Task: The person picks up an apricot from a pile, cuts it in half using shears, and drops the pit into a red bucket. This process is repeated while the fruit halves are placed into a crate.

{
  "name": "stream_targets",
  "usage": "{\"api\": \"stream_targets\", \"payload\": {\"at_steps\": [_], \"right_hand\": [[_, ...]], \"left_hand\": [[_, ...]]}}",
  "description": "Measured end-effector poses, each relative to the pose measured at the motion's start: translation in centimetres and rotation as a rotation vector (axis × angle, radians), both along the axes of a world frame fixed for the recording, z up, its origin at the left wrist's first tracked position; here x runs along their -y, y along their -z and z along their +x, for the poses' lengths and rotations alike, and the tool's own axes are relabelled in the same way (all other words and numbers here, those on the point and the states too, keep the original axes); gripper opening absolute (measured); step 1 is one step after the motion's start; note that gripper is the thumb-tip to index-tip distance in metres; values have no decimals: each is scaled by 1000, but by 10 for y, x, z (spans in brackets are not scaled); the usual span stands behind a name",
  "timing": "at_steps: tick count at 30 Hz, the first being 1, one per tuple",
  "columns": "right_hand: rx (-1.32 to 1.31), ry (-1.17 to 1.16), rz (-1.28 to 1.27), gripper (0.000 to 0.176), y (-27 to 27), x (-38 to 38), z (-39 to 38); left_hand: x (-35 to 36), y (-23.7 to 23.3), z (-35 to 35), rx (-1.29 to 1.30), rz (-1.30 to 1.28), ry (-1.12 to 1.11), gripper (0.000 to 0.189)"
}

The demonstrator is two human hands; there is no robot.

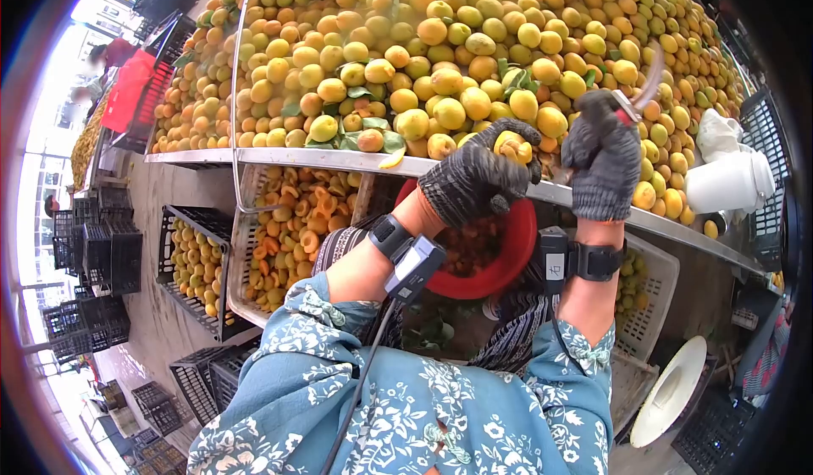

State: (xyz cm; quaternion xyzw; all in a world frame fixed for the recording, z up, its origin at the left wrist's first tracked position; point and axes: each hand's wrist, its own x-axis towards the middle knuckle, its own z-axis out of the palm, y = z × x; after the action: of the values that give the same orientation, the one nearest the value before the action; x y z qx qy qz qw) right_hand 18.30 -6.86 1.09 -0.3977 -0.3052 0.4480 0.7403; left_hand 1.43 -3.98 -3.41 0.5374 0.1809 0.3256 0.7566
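From the head view, picture a clock face over the whole scene. Left hand, in a dark grey striped knit glove (pixel 474 177), sits a bit toward 1 o'clock, fingers closed around a yellow-orange, apricot-like fruit (pixel 511 148) that looks cut open. Right hand, in a matching glove (pixel 605 163), is at 2, gripped round a red-handled knife with a curved blade (pixel 650 84). The blade tips up toward 1, probably to keep the edge off the other fingers. Hands are near each other but apart.

Big heap of yellow-green and orange fruit (pixel 474 45) fills 10 to 2, so fresh ones are right there. Round red plastic bowl (pixel 527 246) is below the left hand, handy for catching stuff I guess.

Edges: the shiny metal table rim (pixel 313 158) runs right by both hands, so low moves could bump it. White plastic container (pixel 727 183) crowds 3. Best elbow room looks like 6.
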Motion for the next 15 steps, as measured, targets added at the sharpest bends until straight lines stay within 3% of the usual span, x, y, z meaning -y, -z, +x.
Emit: {"api": "stream_targets", "payload": {"at_steps": [2, 5, 7, 9, 11, 15], "right_hand": [[305, -63, -104, 13, -9, 6, -12], [667, -139, -167, 21, 3, 3, -31], [1008, -45, -31, 28, -1, 8, -43], [1098, -10, 7, 29, 4, 4, -49], [1181, 34, 45, 31, 6, 2, -54], [1117, 53, -33, 24, 11, 6, -71]], "left_hand": [[-4, -8, -4, 35, -51, -25, 48], [-10, -21, -8, -8, -538, -64, 40], [-14, -10, -3, -38, -518, -159, 43], [-17, -4, -8, -141, -517, -176, 44], [-17, 5, -4, -63, -534, -188, 39], [-8, 2, 1, 23, -226, -422, 25]]}}
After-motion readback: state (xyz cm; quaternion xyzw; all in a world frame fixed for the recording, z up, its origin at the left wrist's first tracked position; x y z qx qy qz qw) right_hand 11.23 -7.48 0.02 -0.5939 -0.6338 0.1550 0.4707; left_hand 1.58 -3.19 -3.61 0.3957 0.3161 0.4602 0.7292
